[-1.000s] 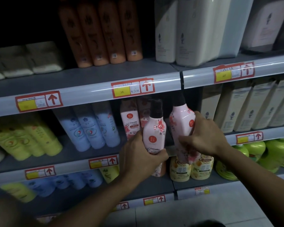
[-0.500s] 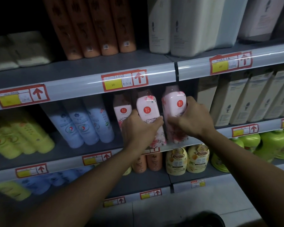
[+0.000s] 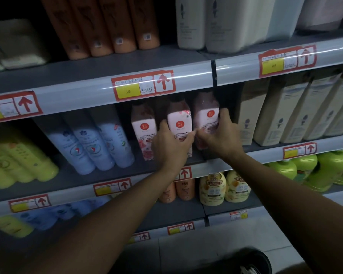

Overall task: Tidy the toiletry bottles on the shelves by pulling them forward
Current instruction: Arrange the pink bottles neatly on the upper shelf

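Note:
Three pink floral bottles with red round logos stand on the middle shelf (image 3: 99, 175). My left hand (image 3: 171, 145) grips the middle pink bottle (image 3: 179, 123), thumb on its left side and fingers wrapped over its front. My right hand (image 3: 221, 137) grips the right pink bottle (image 3: 206, 115), fingers curled round its right edge. Both bottles stand upright, set back under the upper shelf's price rail. A third pink bottle (image 3: 144, 131) stands untouched just to the left.
Pale blue bottles (image 3: 99, 143) and yellow-green bottles (image 3: 18, 159) fill the same shelf on the left, beige boxes (image 3: 293, 109) on the right. Orange bottles (image 3: 111, 22) and white bottles (image 3: 190, 20) stand above. Cream-yellow jugs (image 3: 212, 188) and green jugs (image 3: 325, 167) sit below.
Both hands carried the two pink bottles from in front of the shelf edge up and back onto the middle shelf, where they now stand beside the third bottle.

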{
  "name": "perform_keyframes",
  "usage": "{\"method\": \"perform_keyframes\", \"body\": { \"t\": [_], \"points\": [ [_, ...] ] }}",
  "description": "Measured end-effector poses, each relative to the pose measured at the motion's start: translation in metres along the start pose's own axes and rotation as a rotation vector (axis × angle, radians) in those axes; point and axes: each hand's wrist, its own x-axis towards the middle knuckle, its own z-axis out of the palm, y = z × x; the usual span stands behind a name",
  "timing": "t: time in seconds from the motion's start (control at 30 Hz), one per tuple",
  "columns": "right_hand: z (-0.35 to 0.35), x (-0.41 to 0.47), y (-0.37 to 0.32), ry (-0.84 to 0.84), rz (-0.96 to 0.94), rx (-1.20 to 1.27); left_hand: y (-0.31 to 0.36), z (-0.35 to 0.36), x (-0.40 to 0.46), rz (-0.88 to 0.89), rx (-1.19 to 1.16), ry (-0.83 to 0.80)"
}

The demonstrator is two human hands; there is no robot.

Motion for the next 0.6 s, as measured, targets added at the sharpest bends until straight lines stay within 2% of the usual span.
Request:
{"method": "perform_keyframes", "body": {
  "t": [0.6],
  "points": [
    [0.002, -0.007, 0.004, 0.004, -0.113, -0.046, 0.006, 0.014, 0.0, -0.092, -0.042, 0.072]
  ]
}}
